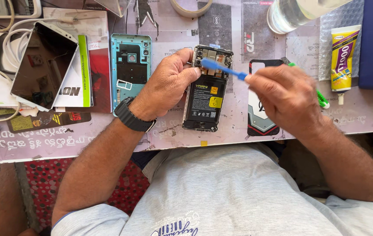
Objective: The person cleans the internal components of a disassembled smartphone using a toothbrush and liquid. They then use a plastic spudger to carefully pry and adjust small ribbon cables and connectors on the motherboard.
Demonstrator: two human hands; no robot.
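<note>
An opened black smartphone with exposed battery and circuit board [207, 94] is lain near the desk's front edge, pinned at its upper left by the left hand [169, 85], fingers curled around its rim to steady it. A thin blue plastic pry tool [222, 69] is pinched in the right hand [285, 98], its tip set on the board. A light-blue phone frame [130, 70] is left beside.
</note>
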